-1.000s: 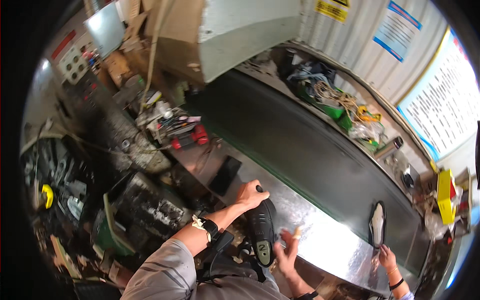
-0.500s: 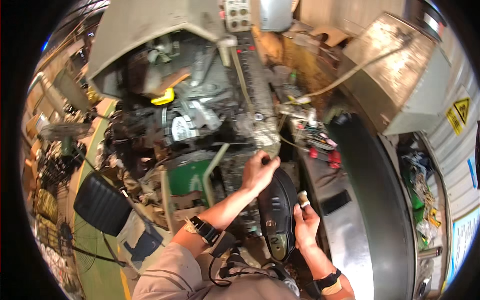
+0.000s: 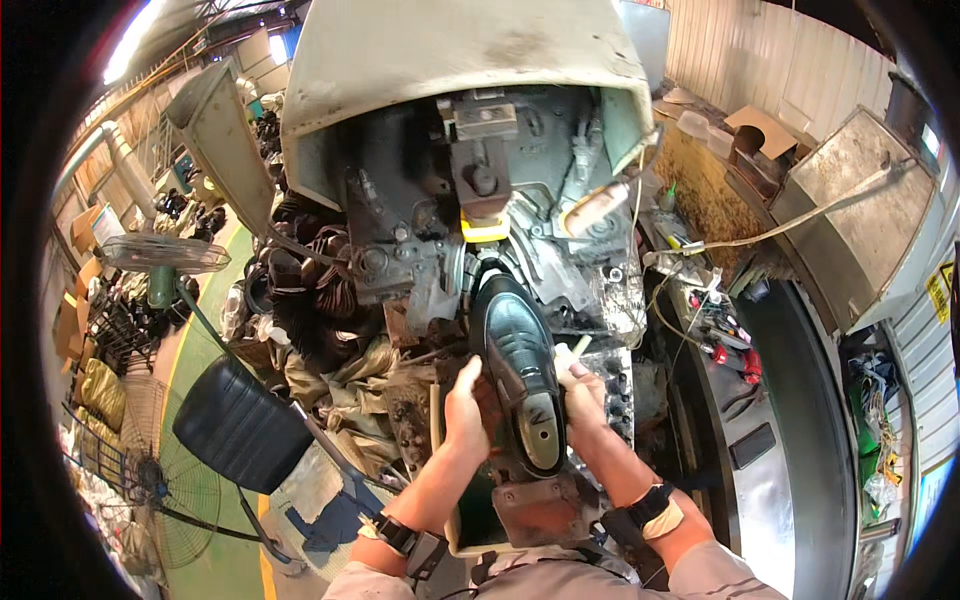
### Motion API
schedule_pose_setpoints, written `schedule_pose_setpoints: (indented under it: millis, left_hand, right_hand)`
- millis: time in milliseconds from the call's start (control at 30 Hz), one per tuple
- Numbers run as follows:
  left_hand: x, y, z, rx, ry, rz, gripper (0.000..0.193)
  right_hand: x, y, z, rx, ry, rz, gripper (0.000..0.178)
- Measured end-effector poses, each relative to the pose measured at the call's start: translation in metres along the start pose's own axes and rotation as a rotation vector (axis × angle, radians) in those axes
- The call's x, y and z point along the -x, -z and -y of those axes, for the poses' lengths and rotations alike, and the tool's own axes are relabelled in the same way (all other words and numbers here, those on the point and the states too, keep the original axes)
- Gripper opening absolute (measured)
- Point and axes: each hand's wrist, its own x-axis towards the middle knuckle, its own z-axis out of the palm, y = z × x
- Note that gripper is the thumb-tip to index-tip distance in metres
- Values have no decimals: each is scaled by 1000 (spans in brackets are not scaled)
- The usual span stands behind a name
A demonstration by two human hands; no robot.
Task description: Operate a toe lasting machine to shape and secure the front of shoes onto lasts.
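Note:
A black leather shoe (image 3: 512, 335) is mounted on a last, with a metal plate on the last's top at the heel end. Its toe points away from me, reaching in among the machine's metal parts below a yellow piece (image 3: 485, 230). My left hand (image 3: 466, 418) grips the shoe's left side near the heel, thumb up, its other fingers partly hidden. On the opposite side, my right hand (image 3: 585, 402) is closed against the shoe. A short pale stick (image 3: 580, 346) sticks up from between that hand's thumb and fingers; its lower part is hidden.
The machine's pale hood (image 3: 460, 45) arches over the work area. To the left are dark shoes in a heap (image 3: 320, 285), a black chair (image 3: 243, 425) and a fan (image 3: 150, 475). On the right, a metal bench with red-handled tools (image 3: 738, 360) runs beside a black conveyor belt (image 3: 800, 400).
The shoe has moved forward into the machine as my view turned toward it. My left hand has shifted from the toe to the shoe's left side near the heel.

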Motion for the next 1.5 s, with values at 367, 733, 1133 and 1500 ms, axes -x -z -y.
schedule_pose_setpoints:
  millis: [367,733,1133,1500]
  left_hand:
    - [-62,14,-20,-21,65,-185,33]
    - [-87,29,0,159,-1,-301,31]
    - [-109,42,19,54,-229,-352,22]
    - [-104,34,12,102,-106,-339,29]
  right_hand:
    - [-59,-34,-20,-36,-10,-103,18]
    - [-73,-25,-31,-43,-44,-165,24]
    - [-103,0,-60,0,150,-67,76]
    - [-101,-8,-56,-86,106,-98,66]
